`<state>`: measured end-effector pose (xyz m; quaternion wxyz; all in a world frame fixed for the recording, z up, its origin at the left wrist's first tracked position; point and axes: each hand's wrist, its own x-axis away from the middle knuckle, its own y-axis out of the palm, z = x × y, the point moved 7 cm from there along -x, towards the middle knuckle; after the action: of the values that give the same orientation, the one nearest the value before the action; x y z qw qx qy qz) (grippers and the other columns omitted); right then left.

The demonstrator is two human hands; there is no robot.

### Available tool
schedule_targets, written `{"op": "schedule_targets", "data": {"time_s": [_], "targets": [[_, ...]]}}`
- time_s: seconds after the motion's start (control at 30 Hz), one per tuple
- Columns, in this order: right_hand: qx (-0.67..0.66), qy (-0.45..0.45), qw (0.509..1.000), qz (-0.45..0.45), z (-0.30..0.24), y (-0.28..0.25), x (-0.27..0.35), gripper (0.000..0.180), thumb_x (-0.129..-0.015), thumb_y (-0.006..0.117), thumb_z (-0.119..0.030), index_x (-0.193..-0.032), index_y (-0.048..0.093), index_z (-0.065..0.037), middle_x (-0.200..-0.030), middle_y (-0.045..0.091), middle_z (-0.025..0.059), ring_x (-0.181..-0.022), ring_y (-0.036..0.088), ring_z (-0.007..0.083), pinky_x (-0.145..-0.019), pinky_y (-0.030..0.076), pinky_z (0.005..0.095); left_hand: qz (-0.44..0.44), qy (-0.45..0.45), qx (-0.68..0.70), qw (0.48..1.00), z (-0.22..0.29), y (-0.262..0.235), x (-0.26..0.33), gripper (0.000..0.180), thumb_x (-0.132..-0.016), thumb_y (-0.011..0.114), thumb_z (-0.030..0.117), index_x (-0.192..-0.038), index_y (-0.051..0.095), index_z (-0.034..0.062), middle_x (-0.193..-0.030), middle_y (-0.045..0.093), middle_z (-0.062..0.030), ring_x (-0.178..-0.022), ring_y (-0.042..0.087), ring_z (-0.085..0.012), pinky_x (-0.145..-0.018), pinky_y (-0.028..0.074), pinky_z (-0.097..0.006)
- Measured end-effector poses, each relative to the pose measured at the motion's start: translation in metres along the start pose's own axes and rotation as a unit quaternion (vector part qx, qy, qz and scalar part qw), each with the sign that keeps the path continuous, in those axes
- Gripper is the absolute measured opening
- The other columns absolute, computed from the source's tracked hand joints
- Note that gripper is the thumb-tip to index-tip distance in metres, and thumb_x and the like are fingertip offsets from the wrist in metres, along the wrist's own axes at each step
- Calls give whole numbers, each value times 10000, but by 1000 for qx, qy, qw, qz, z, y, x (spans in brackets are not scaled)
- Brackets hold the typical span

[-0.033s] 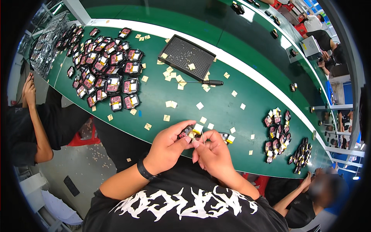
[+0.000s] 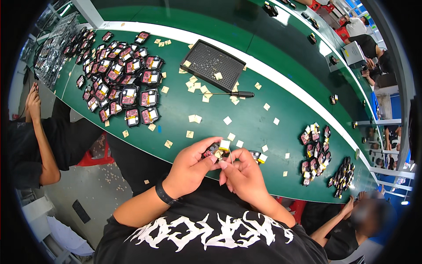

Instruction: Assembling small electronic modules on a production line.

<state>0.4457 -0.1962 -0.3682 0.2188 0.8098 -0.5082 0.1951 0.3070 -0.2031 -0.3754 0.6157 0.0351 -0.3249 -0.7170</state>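
Near the front edge of the green table, my left hand (image 2: pixel 187 165) is closed around a small black electronic device (image 2: pixel 212 151) with a reddish circuit board. A white square piece with yellow tape (image 2: pixel 224 145) stands out from its far side. My right hand (image 2: pixel 241 171) is closed in a pinch against the device's right side. A thin pale metal tool (image 2: pixel 231 156) rises from between its fingers; its exact kind does not show. The fingertips of both hands nearly meet and hide part of the device. Just beyond my right hand lies another device (image 2: pixel 255 155) with a yellow-taped white piece.
Many similar devices (image 2: pixel 115 71) are heaped at the left, with smaller piles (image 2: pixel 315 149) at the right. A black tray (image 2: pixel 200 66) and a screwdriver (image 2: pixel 241 93) lie ahead among scattered pale paper squares (image 2: pixel 190 134). Co-workers sit at both sides (image 2: pixel 26 145).
The white square piece on the device in my hands tilts very slightly. Otherwise both hands and the table look the same.
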Motion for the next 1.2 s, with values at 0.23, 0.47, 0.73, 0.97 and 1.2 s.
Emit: {"op": "schedule_targets", "data": {"time_s": [0.23, 0.47, 0.73, 0.97, 1.2], "targets": [[-29, -154, 987, 35, -19, -27, 13, 275, -937, 702, -13, -1174, 563, -27, -900, 677, 46, -654, 556, 48, -537, 436, 230, -14, 2, 70, 997, -3, -2, 0, 416, -1046, 478, 26, -1456, 444, -38, -1350, 589, -177, -1206, 634, -255, -1069, 516, -395], [394, -332, 854, 67, -78, -3, 3, 344, -822, 813, -49, -1153, 723, -74, -867, 662, 57, -652, 618, 142, -593, 501, 285, -9, 69, -162, 984, 3, 0, 0, 349, -1026, 472, -35, -1367, 541, -56, -1250, 651, -120, -1090, 651, -146, -950, 552, -297], [176, -109, 970, 125, -35, -11, -1, 165, -858, 772, 18, -1006, 701, 37, -816, 722, 66, -653, 631, 64, -553, 466, 205, 46, 117, -144, 982, 1, 1, 5, 326, -988, 507, -68, -1303, 584, -44, -1185, 671, -103, -1069, 657, -139, -921, 551, -280], [85, -79, 985, 126, -21, -21, -3, 131, -893, 751, -4, -996, 691, 51, -853, 736, 79, -775, 703, 99, -659, 545, 221, 38, 97, -176, 979, 3, 1, -3, 260, -1021, 487, -50, -1255, 599, -41, -1201, 655, -107, -1084, 648, -151, -949, 561, -308], [100, -75, 987, 103, -22, -14, -6, 117, -902, 749, -46, -974, 705, 35, -804, 699, 7, -645, 574, 28, -563, 461, 211, 38, 107, -56, 992, 2, -1, 0, 256, -1031, 469, -40, -1266, 570, -36, -1241, 638, -129, -1122, 646, -186, -990, 558, -339]]}}
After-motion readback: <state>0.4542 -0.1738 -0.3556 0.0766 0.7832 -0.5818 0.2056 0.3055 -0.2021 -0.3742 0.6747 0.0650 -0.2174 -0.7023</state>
